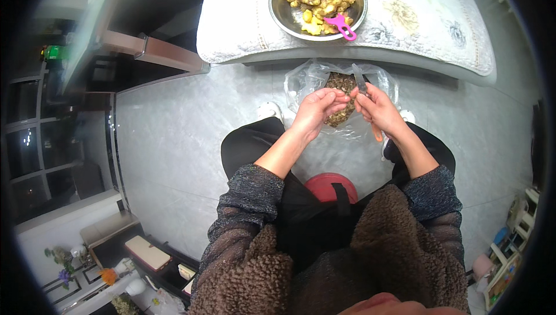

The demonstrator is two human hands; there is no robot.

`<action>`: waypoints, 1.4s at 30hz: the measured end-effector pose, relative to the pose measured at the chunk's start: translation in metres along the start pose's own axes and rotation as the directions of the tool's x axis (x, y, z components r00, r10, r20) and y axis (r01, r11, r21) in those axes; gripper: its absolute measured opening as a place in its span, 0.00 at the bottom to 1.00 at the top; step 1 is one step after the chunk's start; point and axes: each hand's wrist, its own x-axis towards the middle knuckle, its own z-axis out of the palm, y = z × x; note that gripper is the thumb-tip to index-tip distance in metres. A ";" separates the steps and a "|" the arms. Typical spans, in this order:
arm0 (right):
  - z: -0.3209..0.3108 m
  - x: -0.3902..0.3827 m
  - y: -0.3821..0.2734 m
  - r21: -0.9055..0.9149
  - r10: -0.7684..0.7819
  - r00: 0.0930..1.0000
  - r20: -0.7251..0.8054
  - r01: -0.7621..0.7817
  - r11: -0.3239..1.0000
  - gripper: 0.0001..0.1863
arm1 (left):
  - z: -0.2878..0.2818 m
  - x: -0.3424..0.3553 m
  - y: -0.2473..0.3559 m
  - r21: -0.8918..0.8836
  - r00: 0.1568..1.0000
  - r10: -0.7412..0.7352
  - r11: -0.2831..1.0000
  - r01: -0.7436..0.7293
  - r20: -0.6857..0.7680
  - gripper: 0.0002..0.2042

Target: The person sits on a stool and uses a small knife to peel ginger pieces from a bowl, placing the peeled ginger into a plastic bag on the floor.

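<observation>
My right hand (pixel 375 106) is closed around a small knife (pixel 377 133); its orange handle sticks out below the palm and its blade points away from me. My left hand (pixel 319 108) is beside it, thumb and fingers pinched together; whatever they hold is too small or hidden to make out. Under both hands a clear plastic bag (pixel 301 80) lies spread on the floor, with brown scraps (pixel 337 119) in it. Beyond, a steel bowl (pixel 280 18) holds several knobs of ginger (pixel 329 5), some yellow and peeled-looking, and a pink peeler (pixel 343 26).
The bowl stands on a cloth-covered table or bench (pixel 425 37) just past the bag. Between my legs is a red stool (pixel 329 183). Grey tiles (pixel 168 135) make up the floor. A cabinet (pixel 110 237) stands at lower left, and a shelf with small items (pixel 501 257) at lower right.
</observation>
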 end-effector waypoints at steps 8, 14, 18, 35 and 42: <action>-0.017 0.021 0.014 -0.221 -0.013 0.998 -0.056 0.000 0.975 0.06 | 0.004 0.006 -0.024 0.557 0.952 0.297 0.804 -0.210 -0.070 0.09; -0.026 0.027 0.017 -0.244 -0.011 0.996 -0.093 -0.012 0.970 0.08 | 0.007 -0.002 -0.015 0.470 0.956 0.263 0.866 -0.173 -0.133 0.12; -0.025 0.025 0.009 -0.243 -0.020 0.998 -0.060 0.005 0.970 0.08 | 0.005 -0.009 0.003 0.590 0.916 0.398 0.754 -0.290 -0.058 0.10; -0.019 0.012 -0.010 -0.319 0.078 0.995 -0.069 -0.097 0.943 0.15 | 0.066 -0.055 0.106 0.559 0.693 0.712 0.531 -0.637 0.113 0.05; -0.009 0.013 -0.014 -0.391 0.139 0.989 -0.046 -0.146 0.909 0.17 | 0.135 -0.051 0.128 0.090 0.701 0.563 0.749 -0.657 0.437 0.12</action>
